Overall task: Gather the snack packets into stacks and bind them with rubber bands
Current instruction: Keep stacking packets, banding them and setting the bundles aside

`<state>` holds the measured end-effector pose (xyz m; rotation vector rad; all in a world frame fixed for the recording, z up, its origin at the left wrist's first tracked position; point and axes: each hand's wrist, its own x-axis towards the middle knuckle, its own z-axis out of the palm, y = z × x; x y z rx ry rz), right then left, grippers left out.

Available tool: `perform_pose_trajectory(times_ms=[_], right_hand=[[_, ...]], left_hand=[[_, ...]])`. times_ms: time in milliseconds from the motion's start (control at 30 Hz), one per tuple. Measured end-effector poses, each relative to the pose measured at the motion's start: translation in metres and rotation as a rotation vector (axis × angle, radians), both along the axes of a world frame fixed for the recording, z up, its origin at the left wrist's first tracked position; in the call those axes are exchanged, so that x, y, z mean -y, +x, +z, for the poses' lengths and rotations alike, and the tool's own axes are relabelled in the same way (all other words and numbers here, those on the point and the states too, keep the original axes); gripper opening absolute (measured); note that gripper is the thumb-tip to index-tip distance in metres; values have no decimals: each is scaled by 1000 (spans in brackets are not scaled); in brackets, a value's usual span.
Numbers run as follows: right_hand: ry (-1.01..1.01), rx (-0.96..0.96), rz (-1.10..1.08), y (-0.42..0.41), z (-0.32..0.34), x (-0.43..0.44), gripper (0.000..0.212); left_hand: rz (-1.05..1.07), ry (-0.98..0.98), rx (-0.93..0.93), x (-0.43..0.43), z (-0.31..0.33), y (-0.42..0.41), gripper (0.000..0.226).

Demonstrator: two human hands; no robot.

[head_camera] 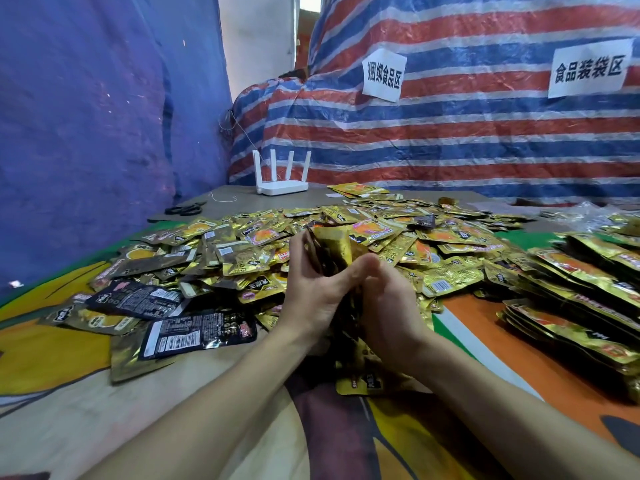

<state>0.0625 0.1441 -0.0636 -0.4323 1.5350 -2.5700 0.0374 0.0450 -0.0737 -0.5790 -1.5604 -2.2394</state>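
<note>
Gold snack packets (346, 244), white router (282, 183), red-blue-white striped tarp (450, 133).

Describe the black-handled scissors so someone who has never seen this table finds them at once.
Follow the blue tarp wall on the left to the far grey end of the table. Left of the white four-antenna router lie the black-handled scissors, flat. Unlike the gold foil snack packets heaped nearby, they are dark, looped and alone.

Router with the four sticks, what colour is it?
The router is white all over; the head view shows it.
</note>
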Motion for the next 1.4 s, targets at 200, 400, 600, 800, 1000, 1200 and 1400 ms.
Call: perform_pose_trajectory(times_ms=[200, 400, 600, 800, 1000, 1200, 1400], right_hand=[[-77, 182, 110, 7, 12, -2, 68], [43, 105, -54, 3, 5, 5, 42], [404, -169, -170, 6, 17, -1, 49], [628, -256, -299, 8, 29, -26, 44], [923, -314, -401, 29, 33, -56, 33], [1139, -360, -537, 64, 51, -114, 21], [1545, -124, -570, 98, 87, -196, 11]], left_hand=[[-41, -98, 62, 3, -5, 0, 70], [8, -189, -36, 1, -5, 2, 46], [-14, -294, -133, 5, -3, 1, 106], [121, -523, -325, 4, 7, 9, 84], [132, -713, -440, -3, 15, 21, 74], [98, -757, -500, -25, 36, 37, 79], [-19, -707, -525, -63, 50, 60, 76]])
